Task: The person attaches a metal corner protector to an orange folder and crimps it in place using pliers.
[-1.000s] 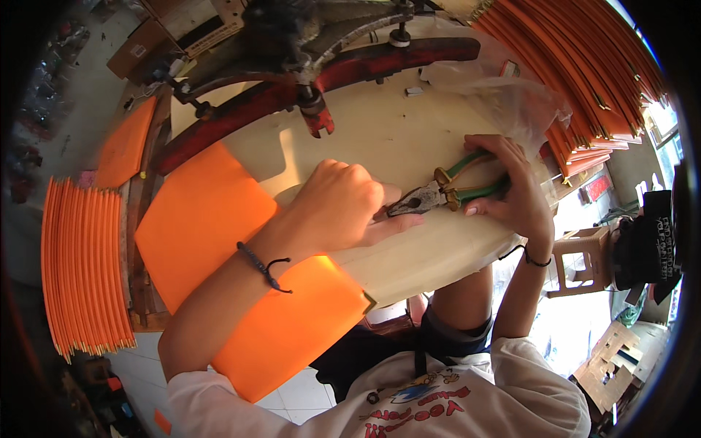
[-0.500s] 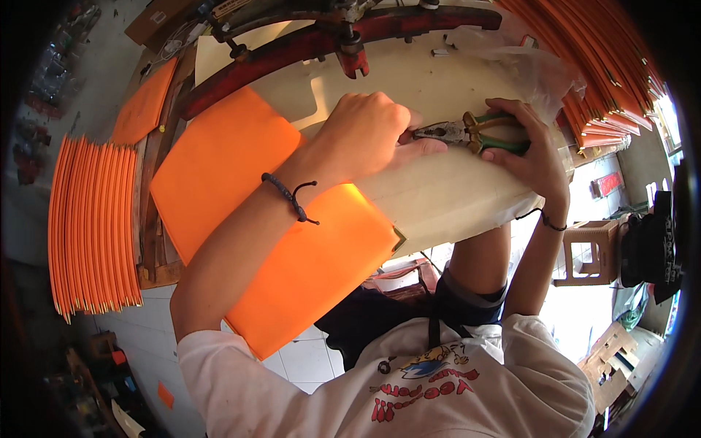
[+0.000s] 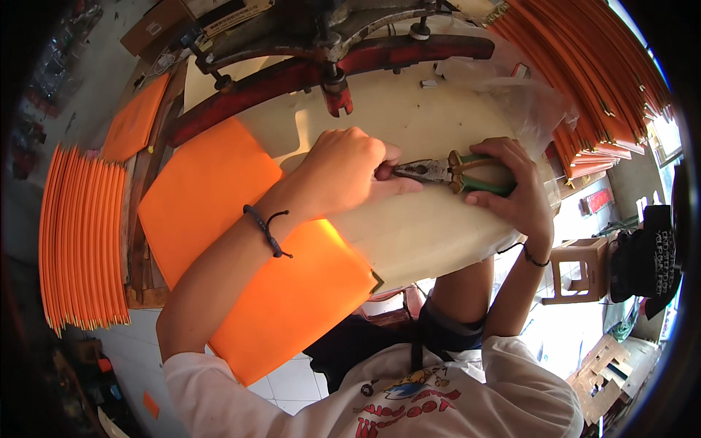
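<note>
Orange stacks (image 3: 82,241) flanked the cream desk (image 3: 409,244), with white floor tiles (image 3: 292,379) below. Over it, worn grey pliers (image 3: 427,171) with green-and-tan handles sat gripped in the right hand's (image 3: 531,191) fingers; whether the left hand's (image 3: 343,164) curled fingers gripped anything, I couldn't tell.

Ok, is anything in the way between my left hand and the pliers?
Nothing visible: the pliers reach right to your left hand, tip at its fingers; your right hand holds the handles. Whether something small sits there, I can't tell.

From here I see green-handled pliers (image 3: 454,172), handles spread, nose pointing left, toward the table's (image 3: 431,237) right edge.
</note>
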Available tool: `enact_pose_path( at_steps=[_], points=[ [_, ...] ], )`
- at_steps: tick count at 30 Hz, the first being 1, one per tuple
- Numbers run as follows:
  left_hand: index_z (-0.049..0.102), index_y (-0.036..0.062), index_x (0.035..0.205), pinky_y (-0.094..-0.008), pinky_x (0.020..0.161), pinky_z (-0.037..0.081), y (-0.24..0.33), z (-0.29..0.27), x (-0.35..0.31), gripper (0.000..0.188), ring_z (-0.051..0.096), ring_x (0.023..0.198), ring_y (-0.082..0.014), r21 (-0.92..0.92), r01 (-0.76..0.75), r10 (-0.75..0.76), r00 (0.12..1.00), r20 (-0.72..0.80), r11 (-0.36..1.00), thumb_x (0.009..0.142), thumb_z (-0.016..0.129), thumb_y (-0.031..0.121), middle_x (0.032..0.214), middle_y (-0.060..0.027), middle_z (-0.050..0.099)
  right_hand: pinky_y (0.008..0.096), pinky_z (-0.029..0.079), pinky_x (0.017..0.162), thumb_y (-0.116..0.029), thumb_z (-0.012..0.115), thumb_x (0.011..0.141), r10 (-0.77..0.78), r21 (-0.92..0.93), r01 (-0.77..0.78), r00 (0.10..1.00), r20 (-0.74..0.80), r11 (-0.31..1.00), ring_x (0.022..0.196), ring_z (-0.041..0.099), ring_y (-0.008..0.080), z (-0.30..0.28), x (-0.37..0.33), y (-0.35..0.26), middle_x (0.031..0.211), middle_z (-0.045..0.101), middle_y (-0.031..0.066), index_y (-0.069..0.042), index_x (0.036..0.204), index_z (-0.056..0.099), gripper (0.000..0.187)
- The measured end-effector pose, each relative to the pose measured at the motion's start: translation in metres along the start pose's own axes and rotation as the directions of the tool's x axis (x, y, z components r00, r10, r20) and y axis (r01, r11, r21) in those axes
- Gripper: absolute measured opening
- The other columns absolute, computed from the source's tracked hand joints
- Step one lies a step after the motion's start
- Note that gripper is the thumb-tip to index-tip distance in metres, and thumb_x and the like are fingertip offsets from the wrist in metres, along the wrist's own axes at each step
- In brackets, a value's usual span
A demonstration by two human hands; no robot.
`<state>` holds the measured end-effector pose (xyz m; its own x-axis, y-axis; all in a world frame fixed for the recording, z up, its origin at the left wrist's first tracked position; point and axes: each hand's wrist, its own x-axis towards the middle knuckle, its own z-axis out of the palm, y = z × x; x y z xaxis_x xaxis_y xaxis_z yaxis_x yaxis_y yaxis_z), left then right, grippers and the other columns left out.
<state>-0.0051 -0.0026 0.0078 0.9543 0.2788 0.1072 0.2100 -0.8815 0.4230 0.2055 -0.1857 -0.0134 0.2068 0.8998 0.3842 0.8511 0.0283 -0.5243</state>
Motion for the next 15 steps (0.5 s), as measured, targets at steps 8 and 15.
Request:
enact_pose_path(
  at_steps=[8,15],
  points=[
    [0.062,-0.0019,0.078,-0.0350,0.053,0.044,-0.008,0.010,0.005,0.038,0.056,0.052,-0.0258,-0.090,-0.049,0.032,0.983,-0.182,0.995,0.083,0.073,0.033,0.059,-0.0137,0.058,0.0394,0.047,0.091,-0.035,0.086,0.061,-0.003,0.083,0.004,1.000,-0.023,0.997,0.104,0.060,0.0316,-0.003,0.000,0.005,0.106,0.064,0.0139,-0.003,0.110,0.065,0.062],
    [0.061,-0.0036,0.087,-0.0356,0.055,0.044,-0.008,0.009,0.006,0.024,0.053,0.053,-0.0252,-0.096,0.053,-0.065,0.990,-0.128,0.994,0.090,0.066,0.020,0.064,-0.0161,0.060,0.0401,0.047,0.089,-0.043,0.083,0.066,-0.047,0.061,0.050,0.998,-0.046,0.997,0.101,0.061,0.0316,-0.002,0.000,0.009,0.105,0.064,0.0153,-0.001,0.109,0.064,0.064]
  ],
)
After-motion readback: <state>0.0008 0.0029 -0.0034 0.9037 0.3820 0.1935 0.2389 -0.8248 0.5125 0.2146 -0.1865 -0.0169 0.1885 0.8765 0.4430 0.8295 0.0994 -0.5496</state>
